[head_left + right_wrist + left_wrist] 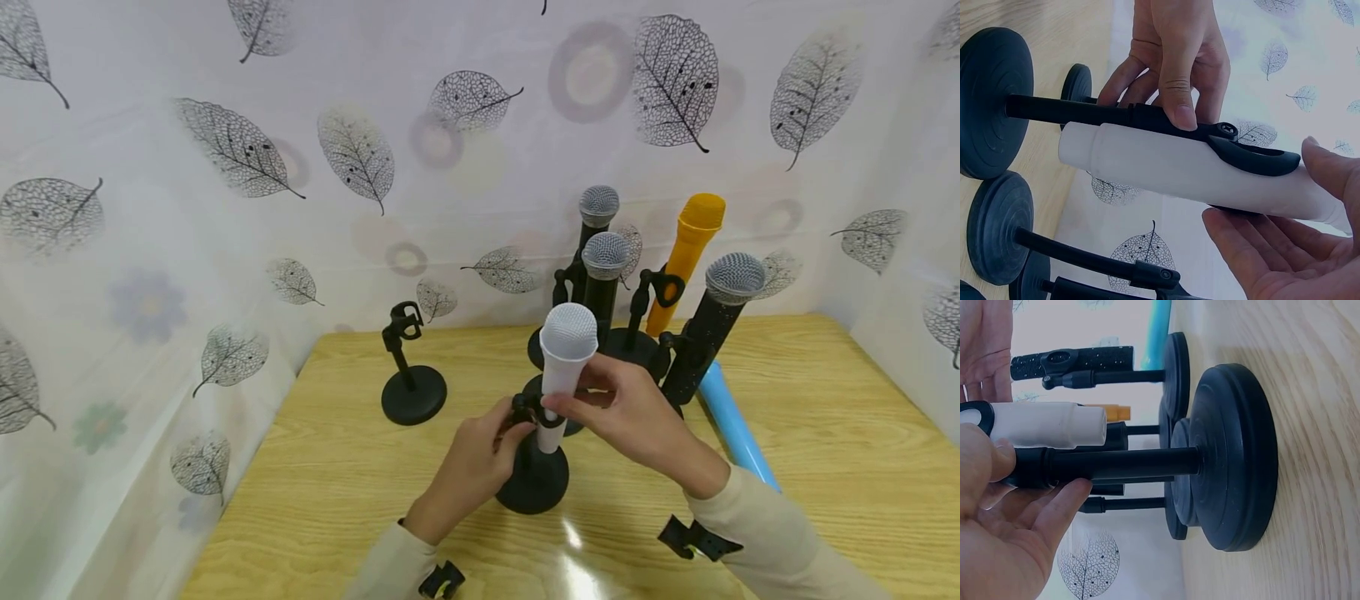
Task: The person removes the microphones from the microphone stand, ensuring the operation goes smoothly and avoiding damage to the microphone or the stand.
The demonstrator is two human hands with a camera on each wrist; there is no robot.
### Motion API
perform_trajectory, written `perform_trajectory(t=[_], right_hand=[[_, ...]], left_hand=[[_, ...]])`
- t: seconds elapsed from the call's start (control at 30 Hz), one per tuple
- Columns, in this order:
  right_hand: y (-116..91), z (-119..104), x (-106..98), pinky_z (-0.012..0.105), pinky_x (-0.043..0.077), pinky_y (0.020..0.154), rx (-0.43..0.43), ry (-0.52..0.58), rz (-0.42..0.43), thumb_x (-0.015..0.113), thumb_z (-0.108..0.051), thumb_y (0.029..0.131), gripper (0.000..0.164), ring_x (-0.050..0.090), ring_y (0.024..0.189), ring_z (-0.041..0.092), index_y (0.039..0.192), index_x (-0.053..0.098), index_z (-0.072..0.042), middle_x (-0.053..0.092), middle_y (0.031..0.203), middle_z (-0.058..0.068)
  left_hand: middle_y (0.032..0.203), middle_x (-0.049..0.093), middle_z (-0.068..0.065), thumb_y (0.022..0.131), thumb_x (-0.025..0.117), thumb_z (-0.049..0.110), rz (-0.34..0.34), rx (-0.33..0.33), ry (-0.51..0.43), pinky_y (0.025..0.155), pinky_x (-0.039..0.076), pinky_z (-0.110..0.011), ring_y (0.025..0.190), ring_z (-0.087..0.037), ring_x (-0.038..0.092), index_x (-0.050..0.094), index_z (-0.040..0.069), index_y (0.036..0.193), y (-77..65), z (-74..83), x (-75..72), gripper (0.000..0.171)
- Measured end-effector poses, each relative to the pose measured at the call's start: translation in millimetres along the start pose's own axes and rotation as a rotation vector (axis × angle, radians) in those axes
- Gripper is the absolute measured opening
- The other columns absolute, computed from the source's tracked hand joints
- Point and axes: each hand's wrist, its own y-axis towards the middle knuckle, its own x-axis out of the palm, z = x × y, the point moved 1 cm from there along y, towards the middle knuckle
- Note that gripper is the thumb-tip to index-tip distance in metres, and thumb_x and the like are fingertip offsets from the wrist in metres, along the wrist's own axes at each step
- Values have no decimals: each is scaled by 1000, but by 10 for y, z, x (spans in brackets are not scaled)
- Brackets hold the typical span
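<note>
A white microphone [568, 333] with a mesh head stands tilted in the clip [1254, 156] of a black desk stand [534, 487]. My right hand [637, 412] holds the microphone's body around the clip, thumb on one side and fingers on the other. With thumb and fingers, my left hand [476, 458] grips the upper post of the same stand. The microphone's lower end sticks out below the clip ring, beside the post [1129, 464]. The round base rests on the wooden table.
Behind my right hand, several stands hold black microphones [606, 258] with silver heads and an orange microphone [684, 250]. A blue tube [738, 425] lies to the right. Back left is a bare black stand [414, 396]. A leaf-patterned sheet [465, 192] covers the wall.
</note>
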Motion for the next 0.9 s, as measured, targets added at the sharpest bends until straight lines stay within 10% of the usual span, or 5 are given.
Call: perform_trajectory(t=[0.9], right_hand=[[-108,25,-81,34,60,75,-60,-83,103,81,-17,89,37,74,92,25,119,68,-1,73,110,13]], left_hand=[[108,72,-7,104,60,18,-15,-5,-108,77,55,-21,96,-15,71,63,6,116,40,116,130,18]])
